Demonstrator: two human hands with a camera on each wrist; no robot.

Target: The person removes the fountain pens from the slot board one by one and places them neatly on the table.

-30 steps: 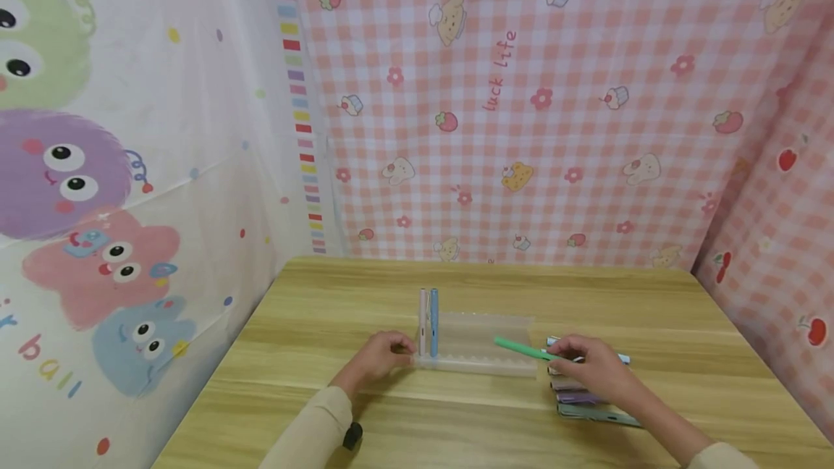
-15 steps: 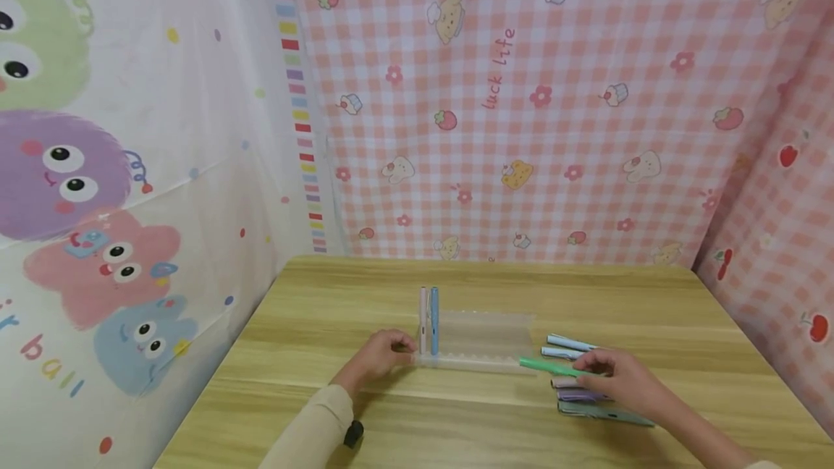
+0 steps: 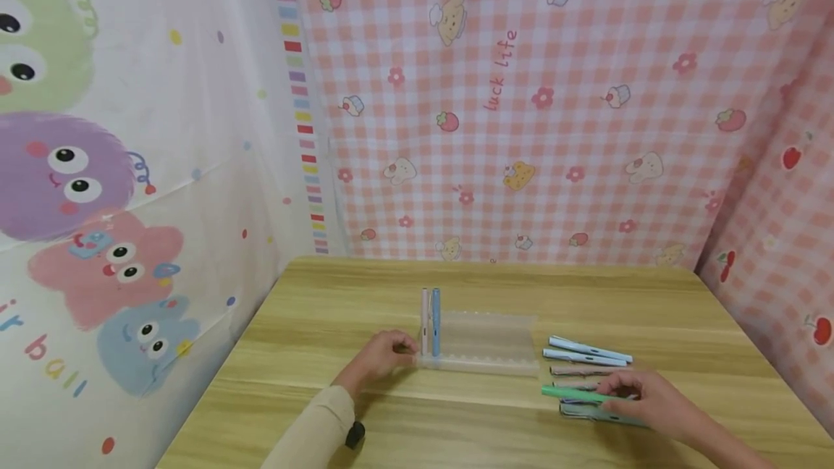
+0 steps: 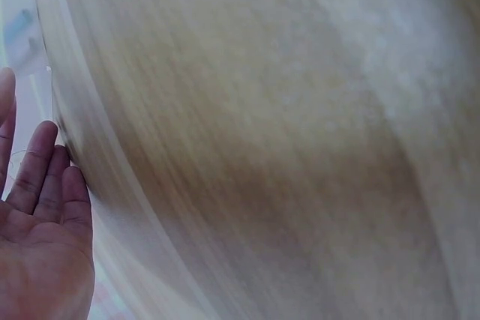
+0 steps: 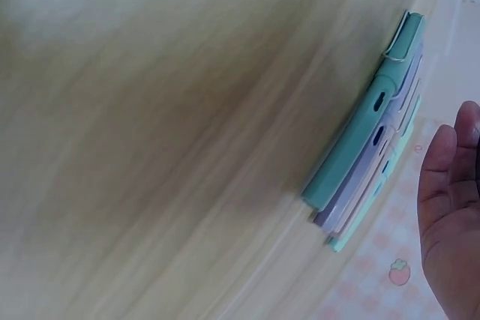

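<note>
My right hand (image 3: 645,400) pinches a bright green pen (image 3: 573,394) between thumb and fingers, held level over the near pens of a row on the right. In that row a grey-green pen (image 5: 367,118) and a purple pen (image 5: 379,136) lie side by side. Two light blue pens (image 3: 586,358) lie farther back, with a pinkish pen (image 3: 583,370) in front of them. My left hand (image 3: 384,355) holds the left end of a clear plastic pen rack (image 3: 489,364) with its fingertips. A pale pink pen (image 3: 425,320) and a blue pen (image 3: 436,320) stand upright in its left end.
The wooden table (image 3: 313,302) runs back to a pink checked cloth (image 3: 495,165). A white cartoon-print cloth (image 3: 215,237) hangs on the left. A small black object (image 3: 355,435) shows beside the left sleeve.
My right hand has moved right and toward the near edge with the green pen, from beside the rack to over the near pens. The left hand and the rack stay put.
</note>
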